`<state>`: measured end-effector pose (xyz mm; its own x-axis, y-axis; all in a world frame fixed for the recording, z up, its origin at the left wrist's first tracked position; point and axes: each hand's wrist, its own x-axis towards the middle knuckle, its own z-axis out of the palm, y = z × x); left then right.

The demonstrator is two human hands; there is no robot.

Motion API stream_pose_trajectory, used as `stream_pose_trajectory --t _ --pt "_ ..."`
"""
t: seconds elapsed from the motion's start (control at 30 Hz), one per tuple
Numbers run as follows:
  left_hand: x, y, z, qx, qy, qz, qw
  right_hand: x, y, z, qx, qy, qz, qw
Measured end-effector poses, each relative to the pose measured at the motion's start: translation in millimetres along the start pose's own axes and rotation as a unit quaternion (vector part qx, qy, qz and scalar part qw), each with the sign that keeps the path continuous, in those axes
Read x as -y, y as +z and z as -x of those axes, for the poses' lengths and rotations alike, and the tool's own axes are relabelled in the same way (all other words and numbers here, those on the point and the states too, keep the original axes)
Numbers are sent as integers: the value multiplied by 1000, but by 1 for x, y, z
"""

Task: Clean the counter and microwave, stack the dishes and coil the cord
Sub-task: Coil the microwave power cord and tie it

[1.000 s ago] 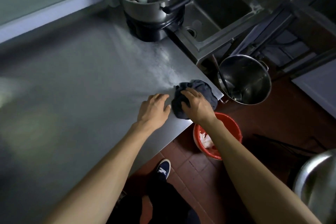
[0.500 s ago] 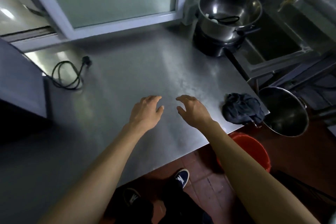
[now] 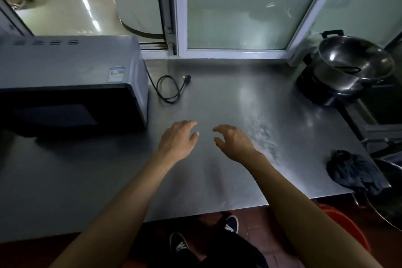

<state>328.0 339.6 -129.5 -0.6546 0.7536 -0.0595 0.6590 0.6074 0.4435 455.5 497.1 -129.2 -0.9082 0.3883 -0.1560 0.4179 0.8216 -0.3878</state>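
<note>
Bare forearms, dark trousers (image 3: 230, 254), navy sneakers (image 3: 231, 224)

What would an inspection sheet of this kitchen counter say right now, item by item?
Surface: steel counter, pale streaky smear right of the hands.
Job's things: microwave at left, door closed; dark cloth bunched at the counter's right front corner.
Clutter: steel pot on a black burner at the back right.
Hands: left hand and right hand over the counter's middle, fingers relaxed, holding nothing.
Cables: black cord in a loose loop beside the microwave, plug lying free.
Surroundings: frosted window behind; red bucket and another steel pot below the counter's right edge.
</note>
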Motion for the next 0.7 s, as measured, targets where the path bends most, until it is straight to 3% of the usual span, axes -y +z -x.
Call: stream_pose_trajectory --t 0.33,0.7 --pt "49 -1 1 -29 -66 49 996 13 29 -55 57 -40 18 997" --pt "83 27 -86 28 -161 58 985 -37 57 -161 115 -48 2 992"
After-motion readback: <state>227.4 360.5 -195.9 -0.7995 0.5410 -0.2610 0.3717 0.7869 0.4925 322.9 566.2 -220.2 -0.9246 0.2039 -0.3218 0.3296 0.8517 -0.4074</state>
